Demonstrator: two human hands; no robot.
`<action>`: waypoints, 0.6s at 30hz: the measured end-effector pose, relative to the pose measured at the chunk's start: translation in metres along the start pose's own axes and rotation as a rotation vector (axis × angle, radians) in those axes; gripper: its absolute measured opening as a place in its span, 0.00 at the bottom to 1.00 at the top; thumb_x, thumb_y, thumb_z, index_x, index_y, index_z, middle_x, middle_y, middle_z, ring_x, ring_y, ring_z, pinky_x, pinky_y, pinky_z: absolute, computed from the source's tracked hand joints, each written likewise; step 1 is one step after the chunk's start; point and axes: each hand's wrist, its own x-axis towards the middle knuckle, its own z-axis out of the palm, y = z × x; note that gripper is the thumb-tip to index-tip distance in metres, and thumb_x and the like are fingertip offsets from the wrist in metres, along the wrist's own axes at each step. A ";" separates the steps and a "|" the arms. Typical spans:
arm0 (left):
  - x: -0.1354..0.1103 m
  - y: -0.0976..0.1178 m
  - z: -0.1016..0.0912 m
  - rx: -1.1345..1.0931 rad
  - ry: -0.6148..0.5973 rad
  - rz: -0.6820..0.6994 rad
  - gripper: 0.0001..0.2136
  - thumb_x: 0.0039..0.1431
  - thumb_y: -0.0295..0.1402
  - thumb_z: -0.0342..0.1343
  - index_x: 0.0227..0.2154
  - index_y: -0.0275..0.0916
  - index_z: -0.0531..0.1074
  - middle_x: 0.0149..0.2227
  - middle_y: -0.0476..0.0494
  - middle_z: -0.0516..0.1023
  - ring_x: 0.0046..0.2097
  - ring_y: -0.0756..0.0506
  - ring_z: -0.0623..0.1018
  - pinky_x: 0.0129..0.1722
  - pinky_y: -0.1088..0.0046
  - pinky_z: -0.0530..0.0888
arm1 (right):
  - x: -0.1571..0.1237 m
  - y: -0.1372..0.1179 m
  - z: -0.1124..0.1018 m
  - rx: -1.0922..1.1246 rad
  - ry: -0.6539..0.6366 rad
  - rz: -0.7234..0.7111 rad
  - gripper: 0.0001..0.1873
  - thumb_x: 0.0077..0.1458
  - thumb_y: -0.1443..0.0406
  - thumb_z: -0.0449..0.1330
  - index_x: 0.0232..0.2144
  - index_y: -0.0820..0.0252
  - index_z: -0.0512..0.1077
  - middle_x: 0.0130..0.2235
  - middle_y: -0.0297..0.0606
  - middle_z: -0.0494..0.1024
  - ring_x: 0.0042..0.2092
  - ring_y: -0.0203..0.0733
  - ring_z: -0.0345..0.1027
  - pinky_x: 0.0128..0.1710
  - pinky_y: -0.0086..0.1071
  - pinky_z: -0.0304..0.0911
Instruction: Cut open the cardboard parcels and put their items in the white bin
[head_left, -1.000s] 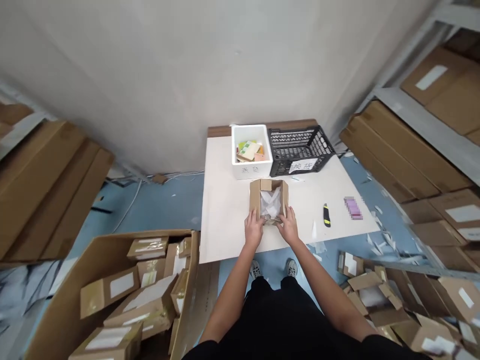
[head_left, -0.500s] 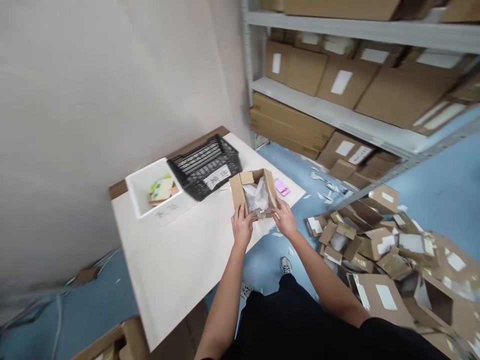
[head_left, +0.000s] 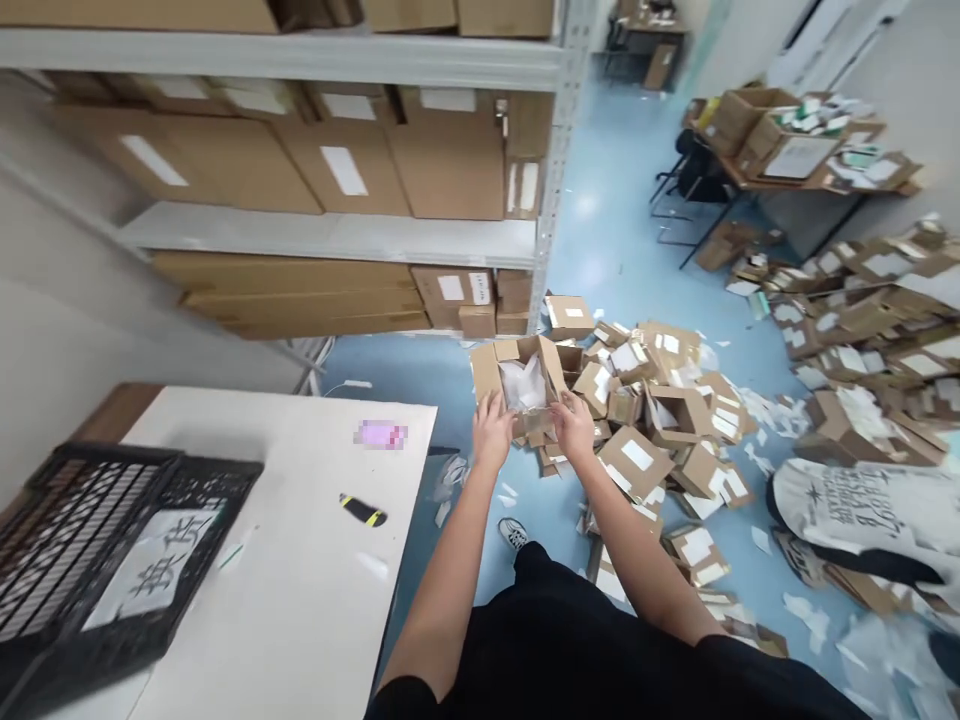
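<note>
Between my two hands is an open cardboard box point(head_left: 532, 422) with its flaps up and crumpled white paper point(head_left: 523, 385) inside. My left hand point(head_left: 492, 432) grips the near left side of the box, fingers closed on its edge. On the near right side, my right hand point(head_left: 573, 428) is closed on the cardboard in the same way. The box hangs in the air in front of me, past the right edge of the white table point(head_left: 300, 580) and near a heap of cardboard boxes point(head_left: 637, 455) on the floor.
On the table are a black plastic crate point(head_left: 112, 560), a box cutter point(head_left: 363, 510) and a blurred pink-purple item point(head_left: 380, 434). A metal shelf point(head_left: 337, 232) full of cartons stands ahead. At right, a person in a white printed top point(head_left: 855, 505) bends near more boxes and scraps.
My view and body have swung to the right. The box, still in both hands, has moved from over the table to beyond its edge, by the heap.
</note>
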 end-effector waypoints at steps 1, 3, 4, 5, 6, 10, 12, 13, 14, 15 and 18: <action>0.019 0.017 0.008 0.016 -0.033 0.039 0.16 0.67 0.32 0.53 0.52 0.50 0.80 0.73 0.48 0.59 0.75 0.35 0.51 0.71 0.48 0.57 | 0.007 0.017 -0.010 -0.039 0.040 0.049 0.17 0.62 0.67 0.57 0.50 0.51 0.81 0.64 0.43 0.71 0.61 0.56 0.63 0.62 0.49 0.61; 0.051 0.049 0.019 0.059 -0.093 0.097 0.23 0.65 0.28 0.54 0.60 0.53 0.75 0.75 0.49 0.54 0.76 0.35 0.47 0.71 0.45 0.55 | 0.021 0.046 -0.029 -0.141 0.131 0.144 0.20 0.61 0.69 0.57 0.53 0.53 0.79 0.65 0.46 0.69 0.63 0.56 0.62 0.62 0.50 0.61; 0.063 0.064 0.024 0.082 -0.113 0.117 0.27 0.63 0.26 0.54 0.64 0.53 0.70 0.76 0.49 0.51 0.77 0.35 0.46 0.72 0.44 0.54 | 0.027 0.058 -0.038 -0.190 0.180 0.183 0.23 0.60 0.70 0.57 0.57 0.55 0.76 0.66 0.48 0.67 0.64 0.57 0.61 0.63 0.50 0.60; 0.073 0.075 0.026 0.101 -0.126 0.138 0.31 0.62 0.25 0.54 0.67 0.53 0.66 0.77 0.49 0.48 0.77 0.35 0.44 0.72 0.44 0.53 | 0.032 0.068 -0.046 -0.226 0.227 0.212 0.26 0.59 0.70 0.56 0.60 0.57 0.73 0.67 0.50 0.65 0.65 0.57 0.59 0.63 0.51 0.60; 0.080 0.085 0.028 0.115 -0.128 0.158 0.34 0.61 0.23 0.54 0.69 0.52 0.63 0.77 0.48 0.46 0.77 0.35 0.43 0.72 0.43 0.54 | 0.035 0.076 -0.053 -0.244 0.267 0.228 0.29 0.59 0.70 0.56 0.62 0.59 0.71 0.68 0.52 0.64 0.66 0.57 0.58 0.64 0.51 0.59; 0.079 0.094 0.024 0.125 -0.073 0.194 0.32 0.61 0.23 0.52 0.69 0.46 0.63 0.77 0.43 0.47 0.76 0.32 0.46 0.70 0.44 0.61 | 0.036 0.087 -0.061 -0.183 0.310 0.185 0.26 0.59 0.69 0.53 0.59 0.58 0.72 0.65 0.50 0.67 0.65 0.54 0.60 0.64 0.50 0.61; 0.070 0.087 0.017 0.118 -0.060 0.180 0.30 0.62 0.24 0.53 0.68 0.45 0.65 0.76 0.40 0.50 0.76 0.31 0.50 0.69 0.45 0.63 | 0.034 0.080 -0.053 -0.130 0.289 0.161 0.23 0.60 0.68 0.53 0.56 0.57 0.74 0.63 0.49 0.69 0.63 0.54 0.62 0.63 0.50 0.62; 0.065 0.082 0.012 0.115 -0.059 0.171 0.29 0.63 0.25 0.53 0.67 0.44 0.66 0.76 0.39 0.51 0.75 0.31 0.51 0.69 0.45 0.64 | 0.034 0.074 -0.048 -0.104 0.276 0.154 0.22 0.60 0.67 0.54 0.55 0.57 0.74 0.62 0.49 0.70 0.63 0.54 0.63 0.63 0.50 0.62; 0.061 0.075 0.006 0.113 -0.058 0.162 0.28 0.63 0.26 0.53 0.67 0.44 0.66 0.76 0.39 0.52 0.75 0.31 0.52 0.68 0.46 0.65 | 0.035 0.067 -0.042 -0.078 0.262 0.146 0.21 0.59 0.67 0.54 0.54 0.58 0.75 0.62 0.49 0.70 0.63 0.54 0.63 0.63 0.50 0.63; 0.056 0.069 0.000 0.112 -0.053 0.153 0.28 0.64 0.26 0.53 0.67 0.44 0.66 0.76 0.39 0.52 0.75 0.31 0.52 0.68 0.46 0.66 | 0.037 0.058 -0.036 -0.052 0.246 0.132 0.21 0.59 0.67 0.54 0.54 0.58 0.75 0.62 0.50 0.70 0.63 0.55 0.63 0.63 0.51 0.63; 0.042 0.045 -0.024 0.115 0.000 0.115 0.27 0.64 0.27 0.54 0.67 0.44 0.67 0.75 0.40 0.53 0.75 0.32 0.53 0.68 0.48 0.66 | 0.048 0.026 -0.018 0.029 0.185 0.053 0.22 0.60 0.67 0.54 0.55 0.59 0.74 0.63 0.51 0.68 0.64 0.55 0.62 0.63 0.51 0.62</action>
